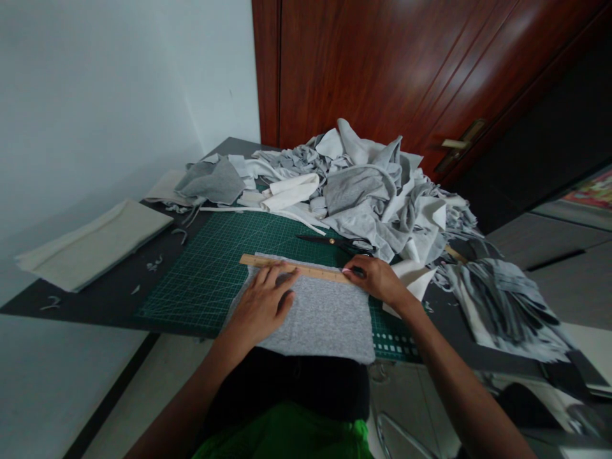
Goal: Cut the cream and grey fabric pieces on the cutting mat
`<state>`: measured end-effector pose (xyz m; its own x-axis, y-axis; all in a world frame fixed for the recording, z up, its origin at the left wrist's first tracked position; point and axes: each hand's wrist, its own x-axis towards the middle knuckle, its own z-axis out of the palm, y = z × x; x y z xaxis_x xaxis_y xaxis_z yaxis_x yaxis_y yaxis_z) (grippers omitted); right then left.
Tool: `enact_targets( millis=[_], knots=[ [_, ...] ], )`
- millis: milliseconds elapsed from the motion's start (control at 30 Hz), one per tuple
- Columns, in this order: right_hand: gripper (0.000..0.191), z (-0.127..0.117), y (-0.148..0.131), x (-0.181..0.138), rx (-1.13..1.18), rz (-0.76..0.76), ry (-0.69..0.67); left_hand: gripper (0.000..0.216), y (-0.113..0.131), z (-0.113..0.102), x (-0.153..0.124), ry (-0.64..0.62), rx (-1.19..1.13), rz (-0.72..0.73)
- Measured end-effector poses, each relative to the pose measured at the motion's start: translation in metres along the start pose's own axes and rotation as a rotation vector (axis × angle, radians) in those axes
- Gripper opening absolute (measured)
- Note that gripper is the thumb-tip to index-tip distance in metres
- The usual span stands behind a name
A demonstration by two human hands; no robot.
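Note:
A piece of grey heathered fabric point(325, 315) lies flat at the table's front edge and hangs slightly over it. Across its far edge rests a wooden ruler point(315, 270). My left hand point(262, 303) is open, its outstretched fingers pressing on the ruler and fabric. At the ruler's right end, my right hand point(370, 277) pinches a small pale pink piece point(346, 271), mostly hidden by the fingers. Just beyond the ruler lie black scissors point(335, 241), with their handles towards the right hand. Under the fabric is a green cutting mat point(191, 274).
A large heap of grey and white fabric scraps point(363, 191) fills the back of the dark table point(109, 287). Folded cream fabric point(95, 242) lies at the left, among thread bits. Striped grey strips point(511, 306) are piled at the right. Behind stands a wooden door point(363, 70).

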<state>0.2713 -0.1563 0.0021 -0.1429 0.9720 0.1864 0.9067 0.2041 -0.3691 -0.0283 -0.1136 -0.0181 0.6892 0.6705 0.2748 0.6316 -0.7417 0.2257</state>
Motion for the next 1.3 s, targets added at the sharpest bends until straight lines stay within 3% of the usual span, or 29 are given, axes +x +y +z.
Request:
enact_targets(
  millis=[1300],
  knots=[
    [0.021,-0.022,0.034,-0.034,-0.052,0.049,-0.031,0.045,-0.001,0.000,-0.001,0.016,0.002,0.015]
  ],
)
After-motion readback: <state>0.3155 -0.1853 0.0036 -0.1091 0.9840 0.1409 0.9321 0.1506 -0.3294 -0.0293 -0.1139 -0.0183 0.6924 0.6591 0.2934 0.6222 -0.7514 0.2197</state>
